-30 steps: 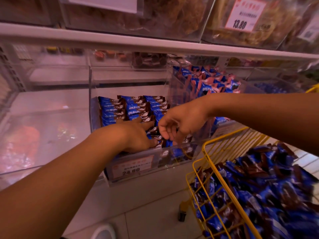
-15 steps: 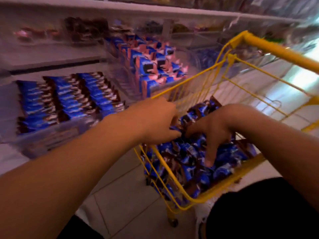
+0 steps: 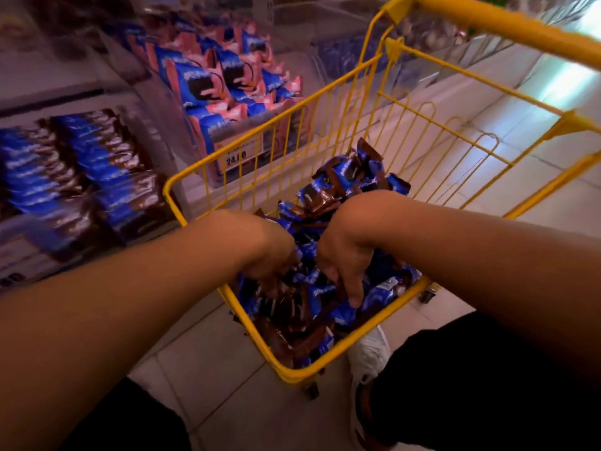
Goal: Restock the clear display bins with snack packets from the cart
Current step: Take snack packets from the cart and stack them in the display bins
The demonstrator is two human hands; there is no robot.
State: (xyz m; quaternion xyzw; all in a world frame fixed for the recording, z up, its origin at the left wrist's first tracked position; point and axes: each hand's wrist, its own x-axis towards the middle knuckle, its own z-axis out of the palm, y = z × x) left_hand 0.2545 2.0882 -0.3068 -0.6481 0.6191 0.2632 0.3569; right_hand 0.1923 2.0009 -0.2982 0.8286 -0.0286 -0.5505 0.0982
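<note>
Both hands are plunged into the yellow wire shopping cart (image 3: 208, 177), down among the loose heap of blue-and-brown foil snack packets (image 3: 344, 180) that fills its lower end. The left hand (image 3: 270, 255) is bent at the wrist with its fingers curled downward into the pile; whether a packet is actually gripped cannot be told, since the fingertips are buried and blurred. The right hand (image 3: 344, 258) is seen with fingers pointing down and partly spread, one fingertip pressed against a blue wrapper, and a firm hold is not shown there either. The clear plastic display bin (image 3: 39, 245) to the left is already lined with neat rows of the same blue-and-brown packets, while a neighbouring clear bin of blue-and-pink packets (image 3: 224, 73) stands just beyond the cart's far rim, a price tag (image 3: 239, 154) fixed to its front. Trouble could be caused by the slippery wrappers: if too many are scooped at once, some may well be shed onto the pale tiled floor (image 3: 208, 379) between cart and shelf. A knuckle could be caught on the wire rim as the load is lifted out. The tidy rows could be knocked askew if the handful is dropped in rather than laid, and the near-identical blue packaging means the wrong bin could be fed.
</note>
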